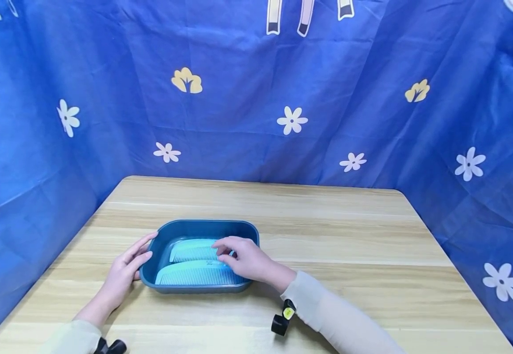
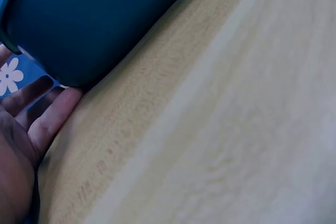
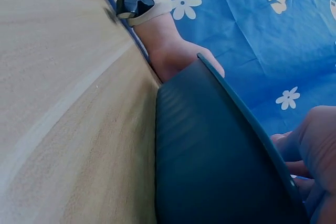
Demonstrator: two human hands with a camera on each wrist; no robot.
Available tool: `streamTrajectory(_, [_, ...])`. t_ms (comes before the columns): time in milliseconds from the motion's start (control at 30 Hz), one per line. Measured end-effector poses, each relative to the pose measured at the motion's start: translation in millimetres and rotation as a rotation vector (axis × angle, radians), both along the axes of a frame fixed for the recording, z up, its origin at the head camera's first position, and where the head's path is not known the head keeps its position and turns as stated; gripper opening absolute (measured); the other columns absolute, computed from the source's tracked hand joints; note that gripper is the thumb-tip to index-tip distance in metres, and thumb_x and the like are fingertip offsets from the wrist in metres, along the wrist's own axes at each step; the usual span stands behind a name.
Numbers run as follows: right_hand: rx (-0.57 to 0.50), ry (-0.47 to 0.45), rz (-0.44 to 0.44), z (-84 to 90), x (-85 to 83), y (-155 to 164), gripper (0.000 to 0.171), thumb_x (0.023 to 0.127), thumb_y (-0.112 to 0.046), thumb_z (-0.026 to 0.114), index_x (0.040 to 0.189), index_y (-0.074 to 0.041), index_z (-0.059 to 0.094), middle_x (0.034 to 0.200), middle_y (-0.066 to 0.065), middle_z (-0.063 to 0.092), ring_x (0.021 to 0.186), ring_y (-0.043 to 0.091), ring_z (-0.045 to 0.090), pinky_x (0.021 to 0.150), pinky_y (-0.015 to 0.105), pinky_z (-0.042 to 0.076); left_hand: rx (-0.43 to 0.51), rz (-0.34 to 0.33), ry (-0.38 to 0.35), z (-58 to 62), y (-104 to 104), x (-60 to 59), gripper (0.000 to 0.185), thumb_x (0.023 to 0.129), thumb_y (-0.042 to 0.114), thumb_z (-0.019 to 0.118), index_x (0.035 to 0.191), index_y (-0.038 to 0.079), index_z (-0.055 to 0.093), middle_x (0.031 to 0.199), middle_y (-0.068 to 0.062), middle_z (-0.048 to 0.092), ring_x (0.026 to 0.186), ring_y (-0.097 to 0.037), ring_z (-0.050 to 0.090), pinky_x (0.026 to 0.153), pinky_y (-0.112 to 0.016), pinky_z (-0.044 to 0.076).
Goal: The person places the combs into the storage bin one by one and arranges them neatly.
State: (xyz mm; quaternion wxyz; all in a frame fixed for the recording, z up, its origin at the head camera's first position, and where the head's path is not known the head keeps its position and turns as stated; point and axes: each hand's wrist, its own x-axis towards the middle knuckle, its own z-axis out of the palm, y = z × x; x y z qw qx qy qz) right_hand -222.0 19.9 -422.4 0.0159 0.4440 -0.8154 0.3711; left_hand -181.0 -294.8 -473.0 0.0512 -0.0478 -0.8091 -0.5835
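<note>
Teal plastic tray [image 1: 165, 236] sits on the wooden surface [image 1: 349, 246] with two light-blue combs [image 1: 194, 268] inside. My left hand [image 1: 123, 273] rests flat-fingered against its left wall, steadying it; my right hand [image 1: 245, 258] curls over the combs, fingertips on the upper comb [image 1: 192, 250]. I judge I'm placing or picking; next needs a clean pinch.

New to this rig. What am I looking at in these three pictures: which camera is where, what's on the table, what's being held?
No machine here: a person works with bare hands, wearing three cameras. The wide picture comes from the head, looking down at a wooden table with blue flowered cloth behind. The other two come from the wrists, so they are close and tilted. On the table stands a dark blue tray holding two light blue combs. The left hand rests its straight fingers against the tray's outer wall. The right hand reaches into the tray, fingers on the combs; whether it actually grips one is unclear.
</note>
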Motion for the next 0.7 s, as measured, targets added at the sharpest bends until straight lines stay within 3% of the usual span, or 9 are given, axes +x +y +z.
streamTrajectory(233, [-0.044,-0.055,-0.049,1.1,0.0,8,0.028,0.092,-0.010,0.059,0.120,-0.005,0.059,0.095,-0.004,0.062,0.087,0.002,0.053,0.072,0.013,0.046,-0.094,0.041,0.070,0.3,2,-1.0,0.044,0.098,0.025,0.047,0.141,0.016,0.043,0.125,0.005,0.049,0.106,0.000,0.044,0.071,-0.017,0.046])
streamTrajectory(367, [-0.108,-0.076,-0.065,-0.1,-1.5,14,0.026,0.092,-0.010,0.058,0.118,-0.008,0.060,0.096,-0.005,0.062,0.088,0.003,0.055,0.073,0.016,0.047,-0.116,0.046,0.106,5.1,4,-4.2,0.043,0.098,0.025,0.049,0.139,0.013,0.044,0.127,0.001,0.052,0.108,0.005,0.045,0.082,-0.009,0.040])
streamTrajectory(600, [-0.252,-0.107,-0.104,4.5,-1.7,26,0.025,0.093,-0.016,0.057,0.118,-0.013,0.060,0.102,-0.001,0.065,0.090,0.004,0.058,0.075,0.024,0.050,-0.159,0.020,0.171,15.6,3,-8.4,0.044,0.097,0.019,0.051,0.138,0.007,0.044,0.126,-0.011,0.054,0.107,0.007,0.048,0.085,-0.007,0.038])
streamTrajectory(700, [-0.272,-0.134,-0.133,7.1,-2.9,32,0.026,0.094,-0.017,0.057,0.119,-0.014,0.060,0.104,0.000,0.065,0.092,0.006,0.059,0.077,0.027,0.050,-0.249,0.056,0.196,20.3,2,-9.3,0.044,0.096,0.022,0.052,0.139,0.011,0.044,0.127,-0.016,0.052,0.109,0.004,0.048,0.081,-0.006,0.038])
